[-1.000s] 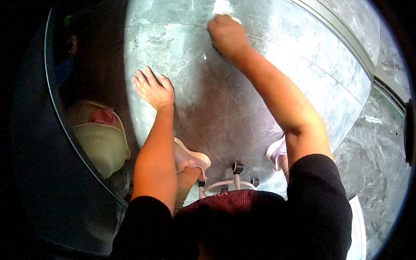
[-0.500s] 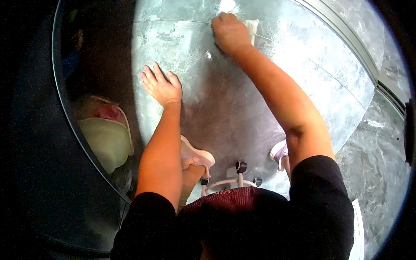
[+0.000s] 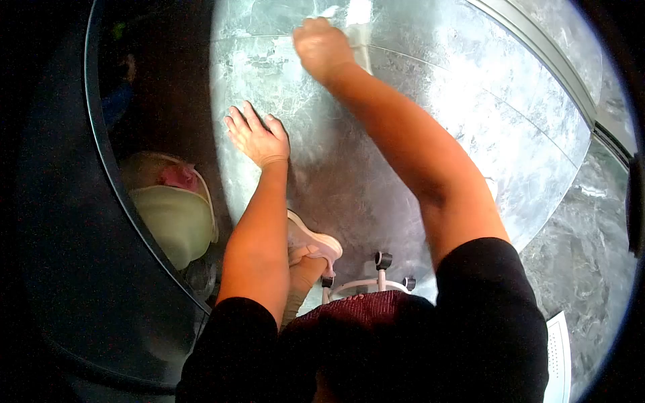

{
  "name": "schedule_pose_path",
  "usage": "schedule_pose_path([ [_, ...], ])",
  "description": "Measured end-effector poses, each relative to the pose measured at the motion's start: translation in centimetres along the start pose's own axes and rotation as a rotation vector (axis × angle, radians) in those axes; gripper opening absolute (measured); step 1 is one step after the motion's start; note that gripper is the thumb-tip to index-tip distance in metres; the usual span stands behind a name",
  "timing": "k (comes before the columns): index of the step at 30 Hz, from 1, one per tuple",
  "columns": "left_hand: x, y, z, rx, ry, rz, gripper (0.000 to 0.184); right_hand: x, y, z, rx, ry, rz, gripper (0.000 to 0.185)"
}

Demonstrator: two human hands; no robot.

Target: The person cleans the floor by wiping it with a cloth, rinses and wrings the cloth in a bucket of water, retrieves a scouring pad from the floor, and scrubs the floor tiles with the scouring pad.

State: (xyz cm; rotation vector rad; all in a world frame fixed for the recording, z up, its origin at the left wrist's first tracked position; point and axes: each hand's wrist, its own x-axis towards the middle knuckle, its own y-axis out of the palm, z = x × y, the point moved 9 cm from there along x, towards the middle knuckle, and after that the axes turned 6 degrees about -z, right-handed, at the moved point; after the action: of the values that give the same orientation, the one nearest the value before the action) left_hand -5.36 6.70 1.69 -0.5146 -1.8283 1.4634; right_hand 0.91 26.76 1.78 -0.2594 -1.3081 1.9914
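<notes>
The fingers of your right hand curl closed, seemingly on a pale cloth; the palm is hidden, so you cannot tell how firm that grip is; the cloth shows blurred at the hand's side, toward the right edge of the floor and across a joint in it. The fingers of your left hand are spread, palm down on the floor near its left edge, with nothing seen in them.

Your right arm reaches far forward, so a loose grip could let the cloth slip or bunch; the floor shines, though whether from wetness or glare you cannot tell; if it is slick, your left palm could skid under your weight. Closer to you, a shoe is planted beside a wheel of what looks like your seat; leaning this far could make the seat roll back and tip you forward.

Beyond the floor's left edge is a greenish bin with something pink at its top; along the right edge runs a rail. A white sheet by your right sleeve bears small dark marks, too small to read; no brand or label is legible.
</notes>
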Motion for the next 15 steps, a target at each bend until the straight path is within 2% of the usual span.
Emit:
schedule_pose_path([
  [3, 0.0, 0.1, 0.1, 0.002, 0.006, 0.005, 0.055, -0.6, -1.1, -1.4, -0.045, -0.016, 0.012, 0.012],
  [4, -0.1, 0.1, 0.0, 0.01, 0.012, -0.017, 0.055, -3.9, -4.2, -4.8, -0.083, -0.015, -0.118, 0.01],
  [6, 0.2, -0.1, -0.5, 0.003, 0.003, 0.001, 0.054, -6.0, -5.1, -7.3, -0.193, -0.027, -0.006, 0.013],
  [8, 0.1, -0.2, -0.2, 0.014, 0.003, 0.007, 0.054, -9.9, -9.7, -11.4, -0.141, 0.104, -0.069, 0.013],
  [11, 0.2, -0.2, -0.2, 0.01, -0.002, 0.001, 0.054, -9.3, -8.9, -10.2, -0.113, 0.044, -0.175, 0.014],
  [12, 0.2, -0.2, -0.2, 0.012, 0.011, -0.012, 0.055, -9.2, -8.5, -10.2, -0.119, 0.07, -0.15, 0.012],
  [14, 0.5, -0.3, 0.4, 0.031, 0.001, -0.01, 0.054, -4.2, -4.0, -4.2, 0.085, -0.139, -0.253, 0.01],
  [15, 0.2, 0.0, 0.0, 0.018, -0.012, 0.007, 0.054, -3.9, -3.2, -4.0, 0.093, -0.092, -0.21, 0.011],
])
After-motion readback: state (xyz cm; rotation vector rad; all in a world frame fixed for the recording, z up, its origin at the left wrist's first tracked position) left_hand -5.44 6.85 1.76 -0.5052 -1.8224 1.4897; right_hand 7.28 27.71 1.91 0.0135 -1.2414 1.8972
